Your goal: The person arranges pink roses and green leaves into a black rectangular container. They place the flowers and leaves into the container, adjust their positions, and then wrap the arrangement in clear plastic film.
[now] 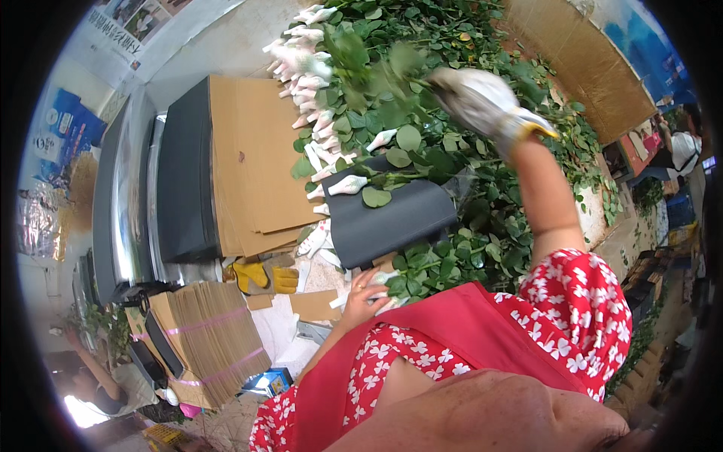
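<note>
My right hand (pixel 478 104), in a whitish work glove with a yellow cuff edge, grips a leafy rose stem over the heap of cut roses. The stem's leaves (pixel 376 75) and its pale head are smeared by motion. Low in the middle, my bare left hand (pixel 364 297), with a ring on one finger, curls against white-sleeved rose heads (pixel 385 279); its grip is partly hidden. Between the hands lies a dark grey sheet (pixel 392 218), with a white-sleeved rose (pixel 348 184) across its upper edge. Many more sleeved heads (pixel 301 75) line the pile's left side.
Brown cardboard sheets (pixel 260 158) and dark panels (pixel 183 173) stand left of the roses. Nearer are strapped cardboard (pixel 215 331), yellow-grey gloves (pixel 263 277) and a small blue box (pixel 269 382). A cardboard wall (pixel 580 71) bounds the heap at right. Other people are partly visible at both sides.
</note>
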The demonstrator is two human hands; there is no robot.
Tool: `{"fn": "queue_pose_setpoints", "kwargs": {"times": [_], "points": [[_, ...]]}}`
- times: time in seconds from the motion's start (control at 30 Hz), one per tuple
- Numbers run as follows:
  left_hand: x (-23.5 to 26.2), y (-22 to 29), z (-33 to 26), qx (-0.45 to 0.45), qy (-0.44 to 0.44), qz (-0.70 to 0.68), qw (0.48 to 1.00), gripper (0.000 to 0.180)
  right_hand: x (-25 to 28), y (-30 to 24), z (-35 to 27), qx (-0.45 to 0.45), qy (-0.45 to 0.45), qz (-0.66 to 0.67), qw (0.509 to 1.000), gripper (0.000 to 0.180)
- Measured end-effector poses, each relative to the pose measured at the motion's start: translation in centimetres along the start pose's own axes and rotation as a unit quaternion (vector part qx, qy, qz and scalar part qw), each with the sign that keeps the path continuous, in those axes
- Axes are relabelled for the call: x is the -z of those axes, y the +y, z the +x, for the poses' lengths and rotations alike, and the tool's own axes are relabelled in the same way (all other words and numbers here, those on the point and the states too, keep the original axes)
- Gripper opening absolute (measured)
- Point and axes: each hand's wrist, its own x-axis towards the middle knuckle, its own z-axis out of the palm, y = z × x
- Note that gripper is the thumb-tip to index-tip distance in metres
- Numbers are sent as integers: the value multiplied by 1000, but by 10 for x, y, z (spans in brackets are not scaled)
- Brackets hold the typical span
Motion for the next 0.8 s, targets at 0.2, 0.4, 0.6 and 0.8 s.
{"fn": "queue_pose_setpoints", "kwargs": {"times": [0.2, 0.4, 0.6, 0.8], "points": [[3, 18, 20, 32, -70, 37, 996, 42, -102, 19, -144, -63, -284, -145, 946, 51], [0, 8, 6, -26, -77, 116, 990, 54, -49, 36, -57, 20, -335, -63, 940, 28], [-12, -27, -4, -58, -57, 9, 997, 44, -74, 16, 154, 15, 19, 61, 998, 30], [-15, -32, -14, -20, -45, -27, 998, 29, -139, 14, 192, -97, -84, 17, 992, 37]]}}
